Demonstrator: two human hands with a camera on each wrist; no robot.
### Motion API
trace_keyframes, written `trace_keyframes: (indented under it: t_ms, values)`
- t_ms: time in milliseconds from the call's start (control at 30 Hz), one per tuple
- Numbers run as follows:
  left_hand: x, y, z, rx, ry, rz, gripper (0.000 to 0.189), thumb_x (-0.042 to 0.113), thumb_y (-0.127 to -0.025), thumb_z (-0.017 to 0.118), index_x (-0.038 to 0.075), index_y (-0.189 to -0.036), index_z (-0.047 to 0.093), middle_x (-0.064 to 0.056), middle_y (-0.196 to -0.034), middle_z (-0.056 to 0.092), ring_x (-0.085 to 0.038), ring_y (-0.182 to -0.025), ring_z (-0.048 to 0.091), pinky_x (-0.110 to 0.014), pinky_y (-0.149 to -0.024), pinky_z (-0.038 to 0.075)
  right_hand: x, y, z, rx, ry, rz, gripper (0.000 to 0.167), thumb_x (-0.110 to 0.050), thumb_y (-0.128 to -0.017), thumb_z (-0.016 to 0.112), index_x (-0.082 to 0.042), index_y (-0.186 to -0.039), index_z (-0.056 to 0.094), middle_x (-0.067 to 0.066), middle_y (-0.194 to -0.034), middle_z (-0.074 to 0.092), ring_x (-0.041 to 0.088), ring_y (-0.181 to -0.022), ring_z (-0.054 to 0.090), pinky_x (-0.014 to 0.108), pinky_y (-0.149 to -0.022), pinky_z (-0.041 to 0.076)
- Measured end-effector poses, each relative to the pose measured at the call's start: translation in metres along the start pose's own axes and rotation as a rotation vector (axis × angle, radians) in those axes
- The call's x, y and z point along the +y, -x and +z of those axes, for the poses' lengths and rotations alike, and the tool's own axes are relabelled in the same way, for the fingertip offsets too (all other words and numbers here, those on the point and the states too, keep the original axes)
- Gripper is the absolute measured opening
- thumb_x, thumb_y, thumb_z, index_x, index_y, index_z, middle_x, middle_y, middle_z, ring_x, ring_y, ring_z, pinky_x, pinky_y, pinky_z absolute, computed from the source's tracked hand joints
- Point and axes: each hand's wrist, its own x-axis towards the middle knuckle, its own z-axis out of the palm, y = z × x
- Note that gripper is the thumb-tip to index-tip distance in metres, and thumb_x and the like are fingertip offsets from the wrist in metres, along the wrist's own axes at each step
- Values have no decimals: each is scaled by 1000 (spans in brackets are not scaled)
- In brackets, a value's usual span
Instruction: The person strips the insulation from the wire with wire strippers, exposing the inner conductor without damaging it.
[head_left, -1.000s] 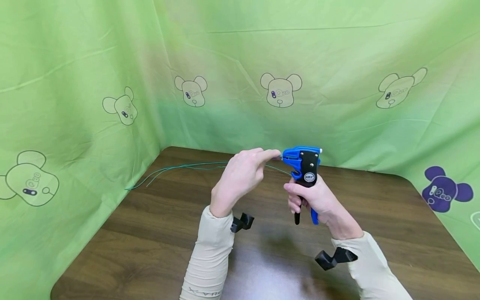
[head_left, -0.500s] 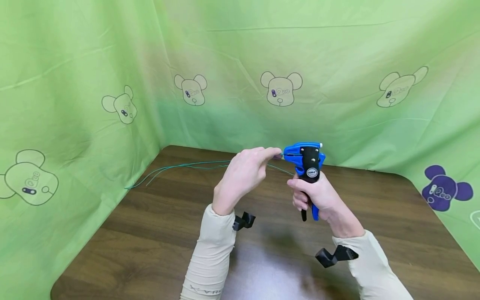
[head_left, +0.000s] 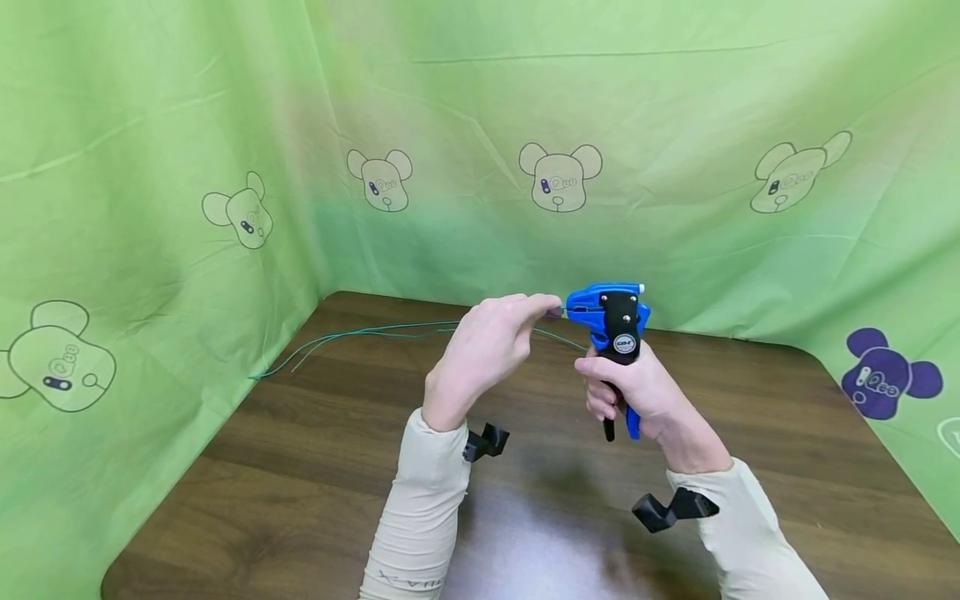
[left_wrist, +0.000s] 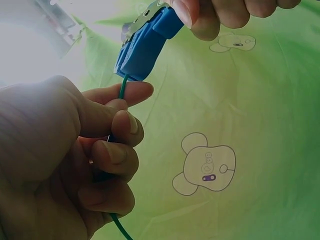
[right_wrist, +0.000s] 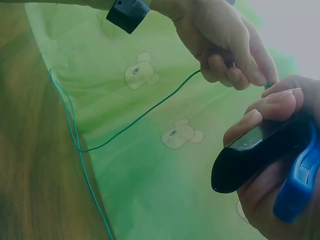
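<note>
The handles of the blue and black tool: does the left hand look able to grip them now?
Probably not: the right hand grips the tool's handles, and the left hand holds the green wire close to the tool's blue head.

Near side: lane up betw. the sleeves (head_left: 420, 521) over the table (head_left: 315, 475), narrowed by L mount (head_left: 487, 442) & R mount (head_left: 675, 510), both jutting inward. Higher up, room betw. L hand (head_left: 480, 354) & R hand (head_left: 637, 390); a wire (head_left: 360, 332) strand crosses its top, tool (head_left: 618, 312) pokes down on R side. L fingertips to tool nose: tight, short bit of wire spans the gap. L side: passage over table outboard of L sleeve, wire strands in the way farther up. R side: way in outboard of R hand, up to cloth (head_left: 465, 108). Cloth also walls off far side & L.
</note>
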Motion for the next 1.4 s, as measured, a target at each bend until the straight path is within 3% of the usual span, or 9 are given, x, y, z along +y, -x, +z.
trace_keyframes:
  t_ms: [1400]
  values:
    - [-1, 1, -1, -16, 48, 1, 30, 7, -101, 50, 19, -120, 70, 8, -110, 73, -8, -98, 69, -21, -76, 52, -5, 2, -10, -67, 45, 6, 26, -1, -99, 49, -8, -74, 48, -1, -50, 45, 13, -40, 51, 34, -42, 42]
